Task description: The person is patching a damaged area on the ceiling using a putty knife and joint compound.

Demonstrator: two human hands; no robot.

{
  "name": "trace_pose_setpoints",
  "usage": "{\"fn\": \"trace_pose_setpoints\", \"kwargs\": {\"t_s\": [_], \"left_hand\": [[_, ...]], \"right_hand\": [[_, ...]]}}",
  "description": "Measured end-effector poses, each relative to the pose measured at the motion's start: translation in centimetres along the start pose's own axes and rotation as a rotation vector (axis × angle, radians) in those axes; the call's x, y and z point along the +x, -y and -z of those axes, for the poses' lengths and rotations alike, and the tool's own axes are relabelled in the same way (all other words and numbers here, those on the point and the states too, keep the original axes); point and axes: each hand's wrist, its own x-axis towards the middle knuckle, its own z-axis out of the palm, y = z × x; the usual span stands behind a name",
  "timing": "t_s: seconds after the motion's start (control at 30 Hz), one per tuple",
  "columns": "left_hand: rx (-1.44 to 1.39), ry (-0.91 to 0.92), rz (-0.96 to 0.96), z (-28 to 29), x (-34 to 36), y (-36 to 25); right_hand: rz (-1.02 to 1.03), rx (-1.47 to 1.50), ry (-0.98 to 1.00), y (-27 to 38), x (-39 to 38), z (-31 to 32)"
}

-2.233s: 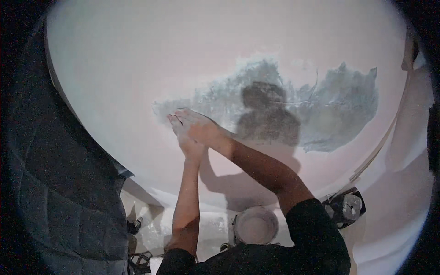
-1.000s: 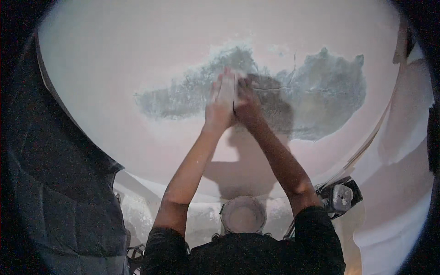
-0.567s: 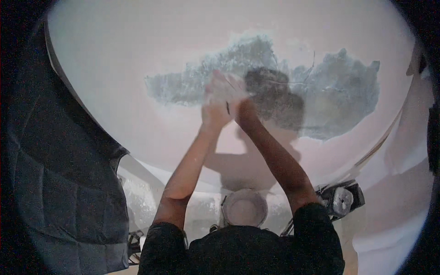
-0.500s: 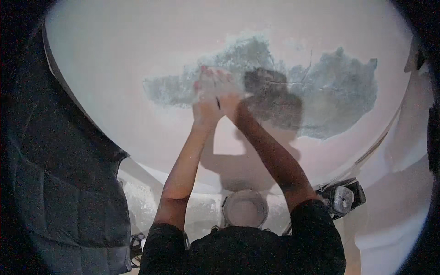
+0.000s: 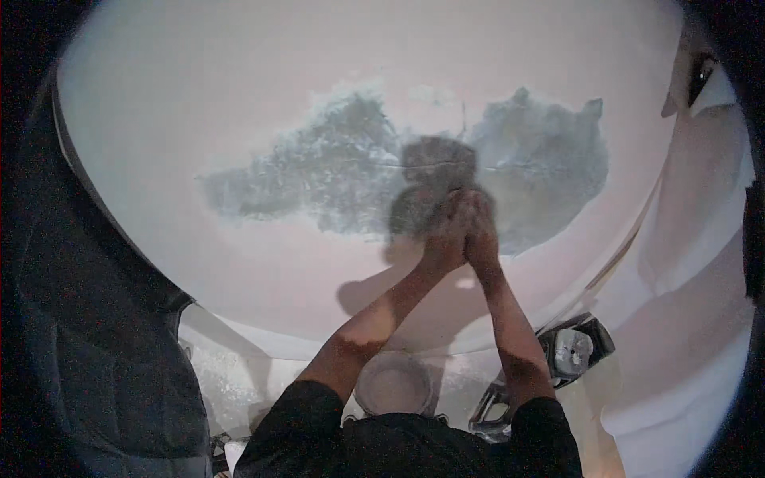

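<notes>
In front of me is a large pale pinkish surface (image 5: 263, 279) with an irregular grey patch (image 5: 550, 167) across its middle. My left hand (image 5: 448, 235) and my right hand (image 5: 480, 227) lie side by side at the patch's lower edge, touching or nearly so. Their fingers point away from me and look stretched out against the surface. Shadow darkens both hands, and anything thin beneath the palms is hidden. A fine crack-like line (image 5: 526, 168) runs across the patch.
Below the surface, a round pale bucket (image 5: 394, 384) stands close to my body. At right sits a black case or tray (image 5: 575, 348) holding a greyish block-shaped thing. Dark quilted fabric (image 5: 103, 342) hangs on the left, and pale sheeting (image 5: 677, 319) on the right.
Both hands have moved together rightward and down, from the left part of the patch to its lower middle. The view has shifted, and the patch appears further left.
</notes>
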Motion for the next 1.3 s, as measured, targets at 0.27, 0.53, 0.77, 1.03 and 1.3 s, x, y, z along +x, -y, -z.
{"fn": "trace_pose_setpoints", "kwargs": {"t_s": [0.27,0.53,0.77,1.03,1.3], "left_hand": [[-0.048,0.16,-0.149,-6.8,4.0,-1.1],[0.091,0.203,-0.016,12.4,1.7,5.4],[0.605,-0.106,0.214,16.7,-4.1,7.4],[0.397,0.046,0.027,-2.2,3.0,0.2],[0.332,0.076,0.03,-9.7,18.8,-9.9]], "right_hand": [[-0.495,0.559,-0.198,-2.3,-0.2,5.9],[-0.692,0.659,0.337,13.1,6.3,0.1],[0.32,0.402,-0.251,18.2,11.7,-0.4],[0.419,-0.037,0.021,-6.0,5.7,7.0],[0.046,0.037,0.18,-21.2,7.8,15.6]]}}
